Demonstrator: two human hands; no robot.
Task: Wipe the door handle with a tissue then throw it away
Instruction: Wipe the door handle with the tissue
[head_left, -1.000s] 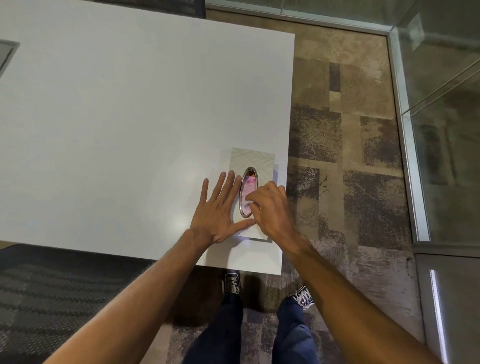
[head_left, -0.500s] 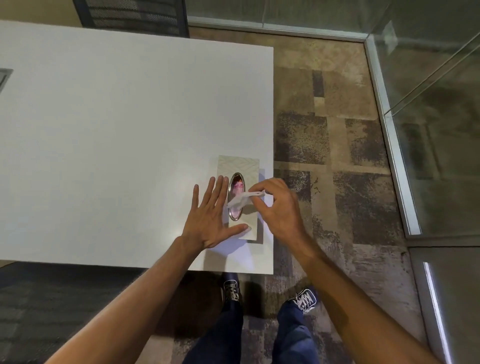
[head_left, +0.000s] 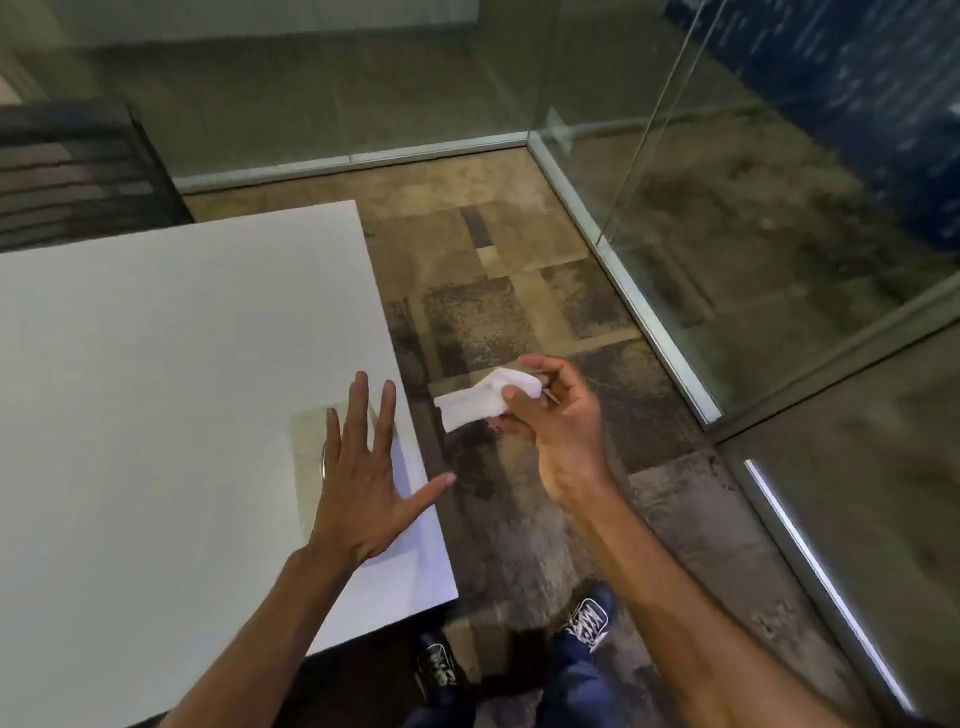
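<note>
A white tissue is pinched between the thumb and fingers of my right hand, held in the air over the carpet, to the right of the table edge. My left hand lies flat with fingers spread on the pale tissue box at the near right corner of the white table. The hand covers most of the box; only a sliver of its metal-rimmed oval opening shows at the hand's left edge. No door handle is in view.
Patterned brown carpet lies right of the table. Glass walls with metal floor rails run along the right and back. A dark slatted chair stands behind the table at upper left. My shoes show at the bottom.
My right hand has pulled the tissue free of the box and carried it rightwards off the table. The left hand slid over the box. The view swung right and up.
</note>
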